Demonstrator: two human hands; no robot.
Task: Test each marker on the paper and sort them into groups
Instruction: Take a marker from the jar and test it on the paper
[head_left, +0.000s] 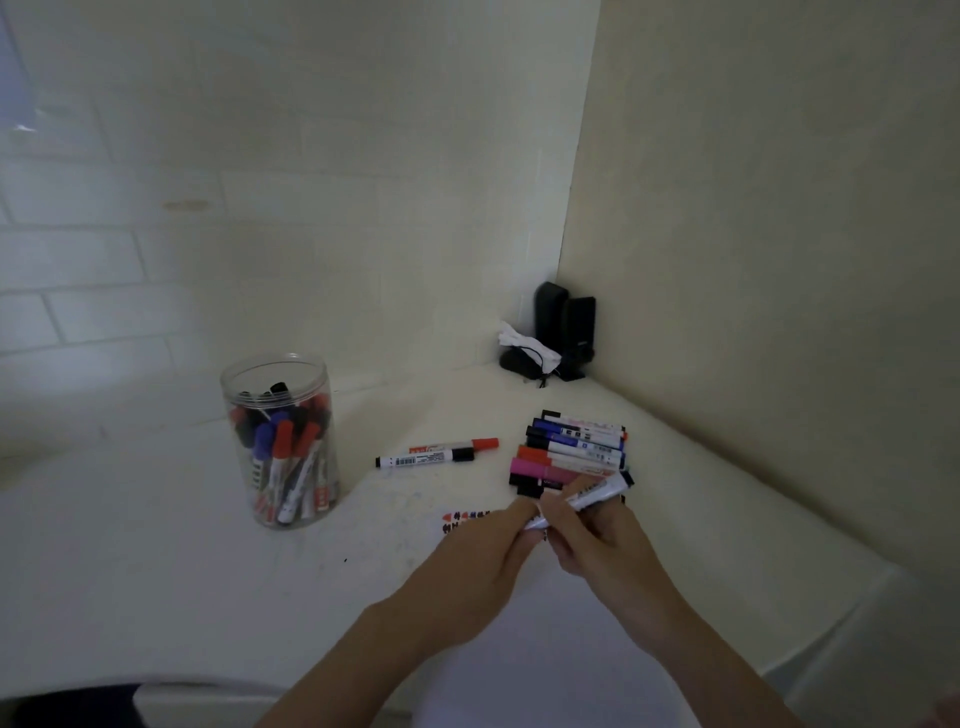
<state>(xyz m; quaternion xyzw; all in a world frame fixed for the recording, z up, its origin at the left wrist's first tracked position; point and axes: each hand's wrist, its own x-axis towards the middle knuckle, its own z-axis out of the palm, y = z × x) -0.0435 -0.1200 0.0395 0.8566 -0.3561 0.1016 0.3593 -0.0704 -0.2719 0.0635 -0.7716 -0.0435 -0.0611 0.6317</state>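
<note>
- Both hands, left (485, 545) and right (587, 535), curled round 1 marker (592, 493); grip tight at each end.
- Likely uncapping; a sudden jerk could scatter the pile (574, 449).

Home desk corner: tiled wall (104, 260), small black speakers (566, 322).

Two black speakers (565, 326) standing upright in the far right corner of the white desk (156, 561), touching side by side, a crumpled white bundle (527, 345) with what may be a black cord at their base, white brick wall (156, 208) behind, plain cream panel (779, 234) along the right edge
</note>
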